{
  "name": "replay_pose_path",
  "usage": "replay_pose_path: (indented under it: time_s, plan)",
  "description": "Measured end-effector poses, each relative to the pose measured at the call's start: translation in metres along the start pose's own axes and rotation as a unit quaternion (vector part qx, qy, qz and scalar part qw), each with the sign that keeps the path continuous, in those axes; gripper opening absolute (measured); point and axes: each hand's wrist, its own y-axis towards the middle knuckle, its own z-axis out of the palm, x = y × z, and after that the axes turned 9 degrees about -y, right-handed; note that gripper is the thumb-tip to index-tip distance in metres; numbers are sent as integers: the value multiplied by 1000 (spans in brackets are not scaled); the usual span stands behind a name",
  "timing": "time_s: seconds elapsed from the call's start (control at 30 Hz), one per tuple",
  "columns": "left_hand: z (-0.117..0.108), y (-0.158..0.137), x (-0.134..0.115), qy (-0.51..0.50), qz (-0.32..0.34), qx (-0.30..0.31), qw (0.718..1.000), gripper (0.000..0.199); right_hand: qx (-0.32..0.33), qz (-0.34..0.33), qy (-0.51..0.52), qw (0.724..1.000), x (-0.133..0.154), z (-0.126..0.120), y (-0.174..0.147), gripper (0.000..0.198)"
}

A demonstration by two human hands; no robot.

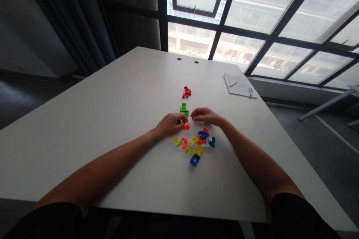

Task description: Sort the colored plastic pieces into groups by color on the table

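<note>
My left hand (pixel 171 124) rests low over the table with its fingers loosely bent and a gap between thumb and fingers. Right by its fingertips lies a small orange plastic piece (pixel 187 127); whether they touch I cannot tell. Facing it, my right hand (pixel 206 115) curves its fingers inward, with nothing visible in them. Just beyond both hands sits a little group of green plastic pieces (pixel 184 111). Closer to my body spreads a mixed pile with yellow pieces (pixel 199 150), blue pieces (pixel 195 160), orange pieces (pixel 184 143) and white pieces (pixel 206 145).
Farther off on the white table (pixel 134 93) is a cluster of red pieces (pixel 186 92). Paper sheets (pixel 238 85) with a pen (pixel 233 84) and a marker (pixel 251 92) lie at the right edge. Two round holes mark the far end, near the windows.
</note>
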Motion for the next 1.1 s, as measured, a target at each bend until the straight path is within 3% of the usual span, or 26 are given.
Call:
replay_pose_path:
  time_s: [0.07,0.2,0.33,0.63,0.8,0.93,1.1]
  plan:
    - [-4,-1,2,8,14,9,1000,21,26,-23,-62,997,12,0,-2,33]
    - [-13,-5,3,50,39,39,997,21,4,-62,-206,977,40,3,-8,22]
    - [-14,-6,3,75,40,39,996,20,11,-124,-282,951,57,7,-13,18]
    - [-11,-5,1,79,34,34,996,18,34,-128,-364,922,51,19,-9,14]
    - [-12,-6,1,87,32,38,995,19,34,-132,-376,917,52,12,-8,9]
    - [-12,-6,0,89,22,40,995,21,-26,-98,-370,923,44,-9,-10,13]
    - [-11,-5,1,96,24,43,994,22,-160,-19,-339,927,5,-34,-8,12]
